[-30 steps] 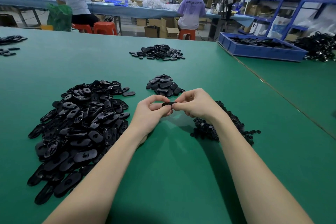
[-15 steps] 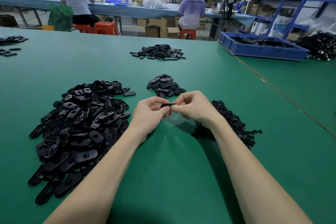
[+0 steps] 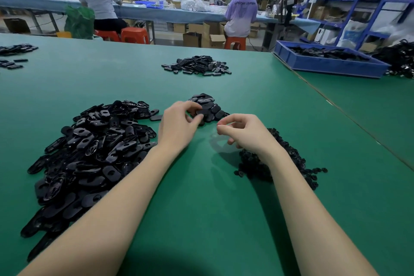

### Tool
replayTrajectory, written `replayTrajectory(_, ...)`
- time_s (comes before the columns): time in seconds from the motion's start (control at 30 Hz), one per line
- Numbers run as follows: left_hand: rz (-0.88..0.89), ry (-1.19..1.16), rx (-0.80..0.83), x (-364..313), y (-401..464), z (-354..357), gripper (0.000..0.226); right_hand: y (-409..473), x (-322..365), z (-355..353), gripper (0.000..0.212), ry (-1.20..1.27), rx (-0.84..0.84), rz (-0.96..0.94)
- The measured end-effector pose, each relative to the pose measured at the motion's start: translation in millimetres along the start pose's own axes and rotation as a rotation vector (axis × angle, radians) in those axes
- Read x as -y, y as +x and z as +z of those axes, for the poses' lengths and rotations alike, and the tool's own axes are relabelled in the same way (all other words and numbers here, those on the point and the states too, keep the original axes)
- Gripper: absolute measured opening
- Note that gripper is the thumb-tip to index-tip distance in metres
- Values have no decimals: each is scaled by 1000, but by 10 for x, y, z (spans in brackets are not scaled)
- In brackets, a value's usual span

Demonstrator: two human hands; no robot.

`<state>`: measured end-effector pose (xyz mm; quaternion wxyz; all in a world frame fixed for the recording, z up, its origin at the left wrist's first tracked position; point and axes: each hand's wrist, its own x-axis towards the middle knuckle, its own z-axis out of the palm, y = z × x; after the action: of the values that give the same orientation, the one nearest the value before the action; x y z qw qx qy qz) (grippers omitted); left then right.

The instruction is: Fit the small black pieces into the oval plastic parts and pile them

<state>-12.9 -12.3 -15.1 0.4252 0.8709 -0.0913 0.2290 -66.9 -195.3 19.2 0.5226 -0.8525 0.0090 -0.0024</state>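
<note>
A big heap of black oval plastic parts point(image 3: 96, 152) lies on the green table at my left. The heap of small black pieces point(image 3: 289, 157) sits at my right, partly hidden by my right wrist. Straight ahead is a small pile of oval parts point(image 3: 210, 105). My left hand point(image 3: 179, 125) pinches one oval part point(image 3: 202, 111) between thumb and fingers, right at the near edge of that small pile. My right hand point(image 3: 242, 134) hovers beside it, above the table, with fingers loosely curled and nothing visible in them.
Another pile of oval parts point(image 3: 197, 65) lies farther back in the middle. A blue bin point(image 3: 329, 66) of black parts stands at the back right, past a table seam point(image 3: 349, 116). More parts point(image 3: 13, 56) lie at the far left. People sit at a distant bench.
Both hands held one oval part together before. Now my left hand has carried it forward to the small pile, and my right hand has let go and drawn away to the right.
</note>
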Motion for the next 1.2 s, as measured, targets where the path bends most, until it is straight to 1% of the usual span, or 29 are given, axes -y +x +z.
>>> replayTrajectory(0.13, -101, 78, -9, -46, 398, 157, 17, 10, -21, 39, 5, -28, 42, -26)
replayTrajectory(0.27, -166, 192, -8, 10, 632, 307, 12, 25, -65, 48, 5, -70, 70, -23)
replayTrajectory(0.37, -170, 230, -25, 87, 686, 364, 14, 29, -75, 30, 5, -69, 82, -27)
replayTrajectory(0.47, -126, 243, -56, 109, 666, 364, 18, 21, -72, 22, 6, -88, 90, -33)
replayTrajectory(0.53, -118, 189, -81, 78, 639, 323, 20, 19, -65, 23, 6, -105, 90, -35)
replayTrajectory(0.6, -121, 97, -77, 18, 580, 271, 17, 10, -58, 31, 6, -119, 93, -37)
replayTrajectory(0.73, -71, -111, -30, -157, 233, 198, 4, 10, -50, 33, 6, -145, 71, -44)
replayTrajectory(0.83, -64, -151, 38, -204, -146, 175, 6, -2, -35, 28, 7, -164, 55, -45)
replayTrajectory(0.93, -42, -85, 159, -157, -421, 140, 7, -6, 2, 6, 7, -249, 16, -50)
replayTrajectory(1.0, 33, 1, 205, -139, -494, 120, 6, -9, 57, -19, 8, -306, -26, -49)
replayTrajectory(1.1, 138, 166, 225, -191, -541, 118, 12, -39, 189, 15, 8, -394, -41, -103)
replayTrajectory(1.2, 134, 193, 233, -288, -566, 80, 21, -78, 365, 212, 6, -478, -72, -231)
